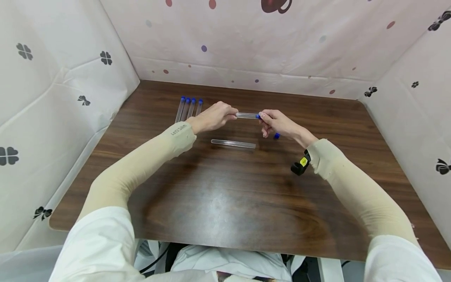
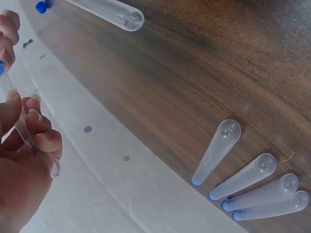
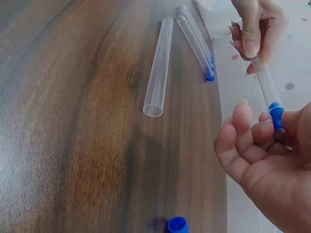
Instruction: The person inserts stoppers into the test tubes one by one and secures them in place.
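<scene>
My left hand [image 1: 217,116] grips a clear test tube [image 1: 246,115] held level above the table, its rounded end showing past the fingers in the left wrist view. At the tube's other end, my right hand [image 1: 280,124] pinches a blue cap [image 3: 276,116] between thumb and index finger, the cap sitting at the tube's mouth. Below the hands, an uncapped clear tube [image 3: 159,73] lies on the table with its mouth toward the right. A loose blue cap [image 3: 178,224] lies on the table near my right hand.
Several capped tubes [image 2: 262,191] lie side by side at the back left of the wooden table [image 1: 218,203]. White patterned curtains [image 1: 246,47] stand around the back and sides. A black strap device with a yellow mark [image 1: 301,163] is at my right wrist.
</scene>
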Motion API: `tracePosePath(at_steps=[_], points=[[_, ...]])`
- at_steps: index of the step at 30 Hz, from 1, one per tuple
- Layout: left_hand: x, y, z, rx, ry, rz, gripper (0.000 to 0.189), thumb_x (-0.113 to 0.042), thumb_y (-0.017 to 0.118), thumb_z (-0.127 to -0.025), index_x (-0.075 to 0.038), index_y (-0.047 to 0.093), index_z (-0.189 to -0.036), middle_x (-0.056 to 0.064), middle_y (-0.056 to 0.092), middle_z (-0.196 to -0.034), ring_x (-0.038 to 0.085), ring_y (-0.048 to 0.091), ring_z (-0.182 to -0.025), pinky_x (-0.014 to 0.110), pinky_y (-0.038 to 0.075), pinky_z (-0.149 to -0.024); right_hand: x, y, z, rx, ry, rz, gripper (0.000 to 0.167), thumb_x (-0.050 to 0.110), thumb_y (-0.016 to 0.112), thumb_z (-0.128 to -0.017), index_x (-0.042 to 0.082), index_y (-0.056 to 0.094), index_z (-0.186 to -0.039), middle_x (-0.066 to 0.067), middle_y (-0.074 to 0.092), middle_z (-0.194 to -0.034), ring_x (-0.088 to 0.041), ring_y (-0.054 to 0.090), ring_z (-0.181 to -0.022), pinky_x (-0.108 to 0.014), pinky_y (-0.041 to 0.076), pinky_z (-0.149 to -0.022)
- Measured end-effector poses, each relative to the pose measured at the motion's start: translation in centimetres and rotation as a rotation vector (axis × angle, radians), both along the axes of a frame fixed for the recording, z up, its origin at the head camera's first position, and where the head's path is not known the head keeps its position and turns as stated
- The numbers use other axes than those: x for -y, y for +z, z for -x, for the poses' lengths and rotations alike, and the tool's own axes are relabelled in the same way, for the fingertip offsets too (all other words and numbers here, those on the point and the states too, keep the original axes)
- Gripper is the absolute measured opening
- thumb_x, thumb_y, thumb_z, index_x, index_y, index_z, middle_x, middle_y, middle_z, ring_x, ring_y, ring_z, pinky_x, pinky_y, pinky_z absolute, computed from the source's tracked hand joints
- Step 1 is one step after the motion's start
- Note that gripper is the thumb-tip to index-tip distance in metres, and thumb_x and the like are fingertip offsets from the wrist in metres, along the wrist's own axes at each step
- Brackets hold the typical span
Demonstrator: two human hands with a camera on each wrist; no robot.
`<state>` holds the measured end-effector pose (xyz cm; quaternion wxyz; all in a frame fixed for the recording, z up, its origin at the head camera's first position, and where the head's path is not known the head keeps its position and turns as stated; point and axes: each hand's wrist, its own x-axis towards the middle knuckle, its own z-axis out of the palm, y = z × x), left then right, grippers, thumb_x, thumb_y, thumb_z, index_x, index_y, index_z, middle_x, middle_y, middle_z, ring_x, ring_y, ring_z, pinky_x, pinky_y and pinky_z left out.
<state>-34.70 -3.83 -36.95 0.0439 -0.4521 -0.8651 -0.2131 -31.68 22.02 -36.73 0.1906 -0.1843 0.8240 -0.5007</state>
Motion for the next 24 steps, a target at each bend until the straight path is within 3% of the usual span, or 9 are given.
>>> tracePosePath(at_steps=[9,18,24], points=[[-0.21,0.07,-0.26,-0.038,0.009,0.011,0.020,-0.013,0.053,-0.098,-0.004,0.056,-0.081,0.005,0.053,-0.069,0.018,0.049,-0.067,0.032,0.045,-0.068,-0.15,0.35,-0.08,0.120,-0.025,0.057,0.039,0.029,0.030,-0.106,-0.008,0.042,-0.102,-0.003,0.039,-0.077,-0.015,0.055,-0.064,-0.037,0.053,-0.067],[-0.67,0.05,-0.16,-0.045,0.020,-0.014,0.021,-0.014,0.053,-0.099,-0.003,0.057,-0.080,0.007,0.056,-0.070,0.019,0.051,-0.066,0.032,0.047,-0.067,0.01,0.31,0.10,0.152,-0.091,0.157,0.040,0.029,0.033,-0.105,-0.010,0.042,-0.101,-0.003,0.039,-0.074,-0.014,0.049,-0.062,-0.028,0.049,-0.061],[-0.77,-0.06,-0.22,-0.048,0.043,0.002,0.020,-0.015,0.053,-0.099,-0.004,0.060,-0.083,0.011,0.064,-0.077,0.020,0.055,-0.070,0.033,0.048,-0.070,0.19,0.33,0.16,0.191,-0.104,0.158,0.036,0.028,0.033,-0.105,-0.005,0.046,-0.097,-0.001,0.039,-0.073,-0.014,0.049,-0.061,-0.027,0.049,-0.060]])
